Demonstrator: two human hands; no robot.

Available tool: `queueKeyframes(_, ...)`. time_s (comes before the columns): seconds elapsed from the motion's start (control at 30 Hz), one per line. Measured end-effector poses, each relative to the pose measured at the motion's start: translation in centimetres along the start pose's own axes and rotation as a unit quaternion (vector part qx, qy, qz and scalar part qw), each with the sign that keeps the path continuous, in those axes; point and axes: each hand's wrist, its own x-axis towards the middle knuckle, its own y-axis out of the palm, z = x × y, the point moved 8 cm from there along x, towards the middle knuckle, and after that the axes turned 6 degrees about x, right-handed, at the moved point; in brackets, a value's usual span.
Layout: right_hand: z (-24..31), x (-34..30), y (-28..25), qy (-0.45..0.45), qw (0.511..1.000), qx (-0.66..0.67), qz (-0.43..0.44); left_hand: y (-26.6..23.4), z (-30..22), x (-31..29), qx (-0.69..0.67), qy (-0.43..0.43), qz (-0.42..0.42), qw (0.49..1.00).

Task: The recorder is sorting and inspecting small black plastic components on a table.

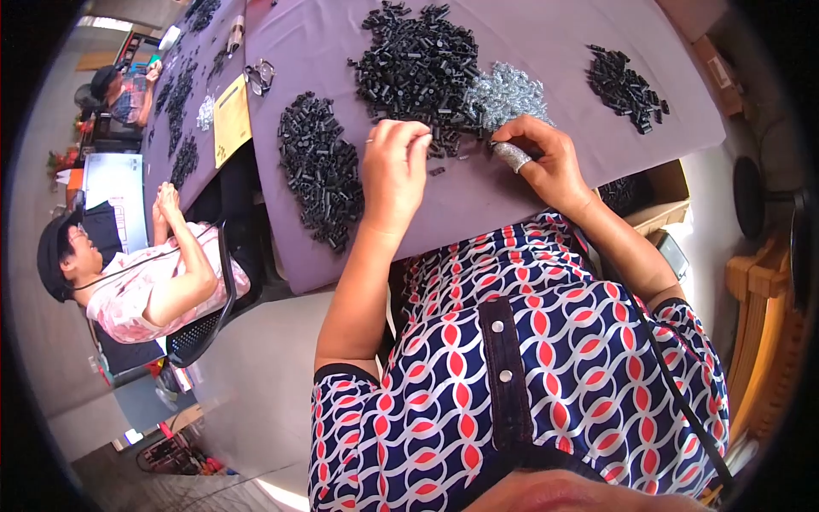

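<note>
My left hand is raised at the table's near edge, its fingertips pressed together. Whatever they pinch, if anything, is too small to make out. Across from it, my right hand has thumb and forefinger closed on a small black piece. A silvery wrap covers that thumb. Just beyond both hands lies a big heap of small black cylindrical pieces. Against its right side rests a heap of clear, shiny small pieces. Another black heap spreads to the left of my left hand.
A smaller black heap lies farther right on the purple-grey cloth. A yellow envelope-like sheet is at the left. One co-worker sits left of me, another farther off. Below the right edge stands a cardboard box.
</note>
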Motion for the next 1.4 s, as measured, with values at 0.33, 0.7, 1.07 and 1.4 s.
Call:
queueKeyframes(0.33,-0.5,0.0,-0.2,0.002,0.999,0.037,-0.018,0.2,-0.5,-1.3,0.071,0.031,0.055,0.995)
queueKeyframes(0.7,-0.7,0.0,-0.2,0.000,0.998,0.059,-0.018,-0.1,-0.7,-0.6,0.092,0.053,0.049,0.993)
queueKeyframes(1.07,-0.4,-0.3,-0.3,0.004,0.999,0.046,-0.015,0.4,2.7,0.4,0.063,-0.062,0.078,0.993)
queueKeyframes(1.4,0.0,0.2,-0.3,-0.009,1.000,0.028,-0.009,2.3,2.7,0.5,0.021,-0.042,0.137,0.989)
